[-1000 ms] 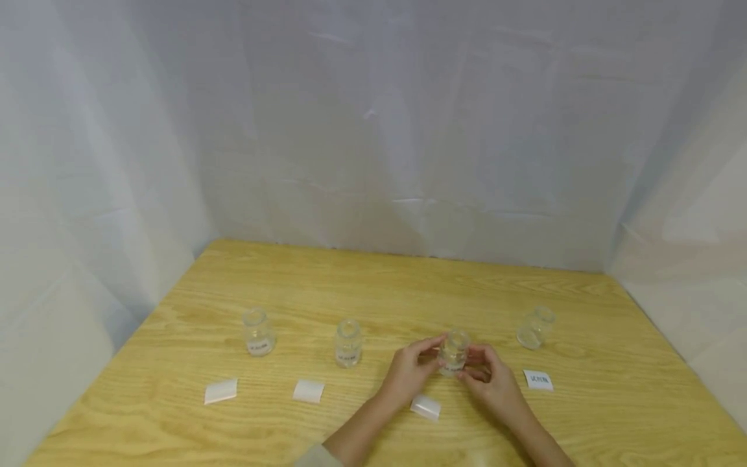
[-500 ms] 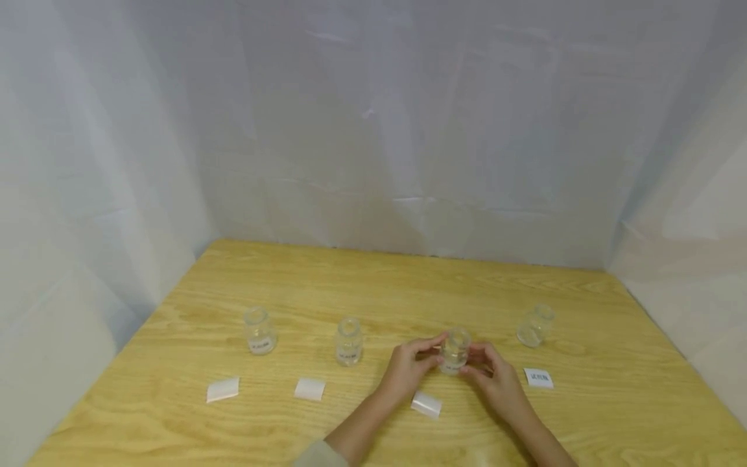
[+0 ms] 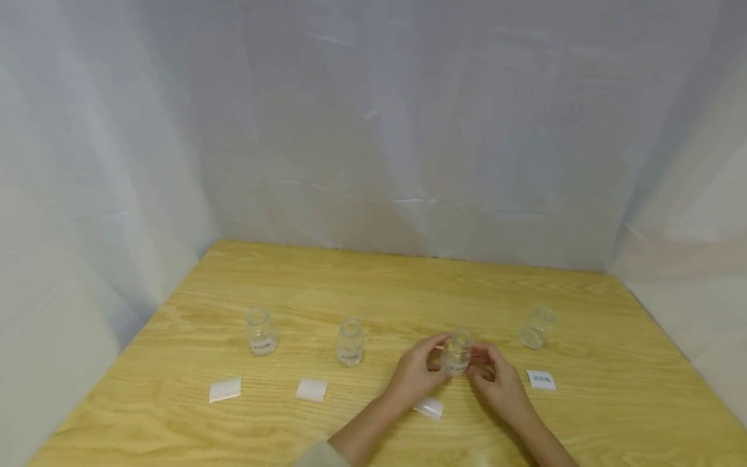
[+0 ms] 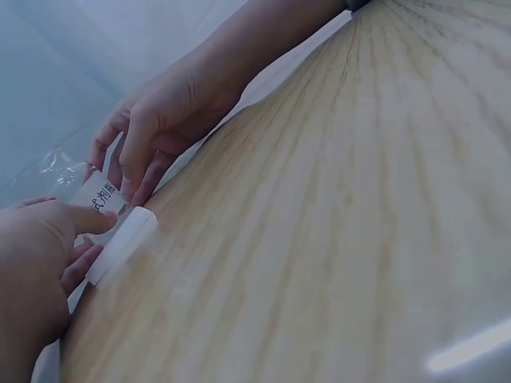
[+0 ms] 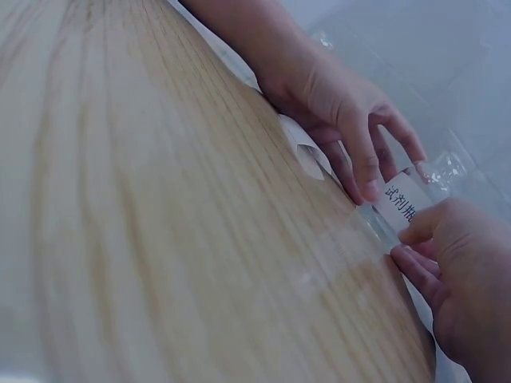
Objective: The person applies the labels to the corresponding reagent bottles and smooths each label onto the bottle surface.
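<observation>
Between my two hands is a clear glass reagent bottle (image 3: pixel 457 357), mouth up and leaning slightly. A white label (image 5: pixel 399 201) with dark handwritten characters lies on its front. My left hand (image 3: pixel 415 373) grips the bottle's left side with thumb and fingers. From the right, my right hand (image 3: pixel 500 383) holds it too; in the right wrist view the thumb presses near the label's lower end. A small curled white slip (image 3: pixel 430 408) lies on the table below the left hand, partly covered by it. Whether the bottle's base touches the table, I cannot tell.
Labelled glass bottles stand to the left, one (image 3: pixel 262 332) farther out and another (image 3: pixel 350 344) nearer. White slips (image 3: pixel 224 390) lie in front of them. On the right, a tilted bottle (image 3: pixel 537 327) has a written label (image 3: pixel 541 379) before it. Pale sheeting (image 3: pixel 408 130) encloses the wooden table (image 3: pixel 373 285).
My left thumb has shifted lower on the bottle, and the left hand covers more of the curled slip. The bottle now leans slightly. The other bottles stay in place.
</observation>
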The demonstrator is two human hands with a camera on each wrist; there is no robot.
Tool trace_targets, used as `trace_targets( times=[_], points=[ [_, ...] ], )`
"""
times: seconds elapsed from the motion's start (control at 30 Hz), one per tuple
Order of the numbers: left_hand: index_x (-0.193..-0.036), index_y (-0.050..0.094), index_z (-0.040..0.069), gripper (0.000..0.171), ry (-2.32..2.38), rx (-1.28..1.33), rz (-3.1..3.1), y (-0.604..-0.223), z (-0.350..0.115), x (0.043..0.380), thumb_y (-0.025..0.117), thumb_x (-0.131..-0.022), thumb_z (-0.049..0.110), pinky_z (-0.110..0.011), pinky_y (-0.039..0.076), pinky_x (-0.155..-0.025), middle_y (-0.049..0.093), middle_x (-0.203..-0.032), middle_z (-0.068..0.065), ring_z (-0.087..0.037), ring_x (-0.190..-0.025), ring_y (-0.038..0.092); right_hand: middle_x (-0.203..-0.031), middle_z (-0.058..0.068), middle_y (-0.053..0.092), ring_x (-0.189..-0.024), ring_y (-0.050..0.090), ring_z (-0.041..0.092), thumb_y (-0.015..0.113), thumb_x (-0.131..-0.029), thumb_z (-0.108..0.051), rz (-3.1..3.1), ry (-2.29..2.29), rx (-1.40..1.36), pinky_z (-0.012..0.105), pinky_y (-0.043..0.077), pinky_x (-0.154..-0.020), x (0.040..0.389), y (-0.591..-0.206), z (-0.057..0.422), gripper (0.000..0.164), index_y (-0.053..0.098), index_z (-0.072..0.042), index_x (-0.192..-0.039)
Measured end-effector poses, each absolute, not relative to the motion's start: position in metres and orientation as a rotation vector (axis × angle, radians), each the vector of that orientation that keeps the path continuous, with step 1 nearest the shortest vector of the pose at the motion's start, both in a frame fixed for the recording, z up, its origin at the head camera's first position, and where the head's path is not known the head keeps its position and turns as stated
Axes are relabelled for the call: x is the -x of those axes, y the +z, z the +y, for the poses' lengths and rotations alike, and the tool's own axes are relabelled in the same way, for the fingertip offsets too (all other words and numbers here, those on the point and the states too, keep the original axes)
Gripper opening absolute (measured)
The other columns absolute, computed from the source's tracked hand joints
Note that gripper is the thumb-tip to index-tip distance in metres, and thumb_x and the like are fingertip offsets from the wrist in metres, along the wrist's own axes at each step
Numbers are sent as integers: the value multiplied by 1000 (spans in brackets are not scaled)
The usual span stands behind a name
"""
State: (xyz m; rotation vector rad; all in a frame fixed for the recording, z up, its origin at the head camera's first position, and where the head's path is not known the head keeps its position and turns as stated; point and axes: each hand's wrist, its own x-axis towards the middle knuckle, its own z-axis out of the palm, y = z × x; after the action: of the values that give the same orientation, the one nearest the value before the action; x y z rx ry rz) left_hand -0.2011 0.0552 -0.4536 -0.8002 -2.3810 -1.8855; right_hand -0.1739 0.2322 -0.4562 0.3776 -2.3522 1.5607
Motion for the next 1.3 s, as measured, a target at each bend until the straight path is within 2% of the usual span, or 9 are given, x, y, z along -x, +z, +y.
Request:
trace_targets(
  times=[0.2,0.4,0.57,0.7,1.13,1.3],
  points=[
    [-127,52,9,53,-1779,834,-2319,-454,56,201,66,-79,-6,-18,48,-75,56,-118,-9,-18,-97,58,-105,19,59,-95,58,27,66,-73,18,-2370,1538,-417,27,50,-77,175,-456,234,41,51,7,-110],
    [-124,55,10,46,-1775,834,-2303,-455,55,202,65,-81,0,-18,48,-75,59,-115,-8,-15,-94,60,-99,17,62,-90,60,17,66,-71,18,-2322,1446,-447,26,51,-74,176,-458,234,37,54,6,-104],
    [-124,55,7,47,-1775,850,-2298,-456,55,203,65,-81,-6,-18,48,-73,58,-115,-10,-17,-95,60,-99,17,62,-89,59,11,66,-72,18,-2311,1491,-423,25,51,-74,176,-459,233,36,54,7,-104],
    [-125,53,6,51,-1789,859,-2298,-456,56,202,64,-79,-12,-17,48,-72,57,-115,-11,-18,-96,59,-100,17,61,-90,59,12,65,-74,17,-2326,1511,-415,25,51,-73,175,-459,233,36,53,7,-107],
    [-124,54,6,53,-1800,806,-2283,-456,58,200,64,-76,-15,-17,49,-72,57,-114,-12,-20,-95,59,-102,17,60,-91,59,22,66,-73,18,-2341,1546,-371,26,51,-74,175,-460,233,39,53,7,-108],
    [-124,53,6,56,-1766,806,-2286,-457,59,200,64,-75,-18,-17,49,-71,57,-112,-11,-21,-94,59,-103,18,59,-92,59,22,66,-73,18,-2350,1579,-349,26,51,-74,175,-458,232,41,52,8,-110]
  ],
)
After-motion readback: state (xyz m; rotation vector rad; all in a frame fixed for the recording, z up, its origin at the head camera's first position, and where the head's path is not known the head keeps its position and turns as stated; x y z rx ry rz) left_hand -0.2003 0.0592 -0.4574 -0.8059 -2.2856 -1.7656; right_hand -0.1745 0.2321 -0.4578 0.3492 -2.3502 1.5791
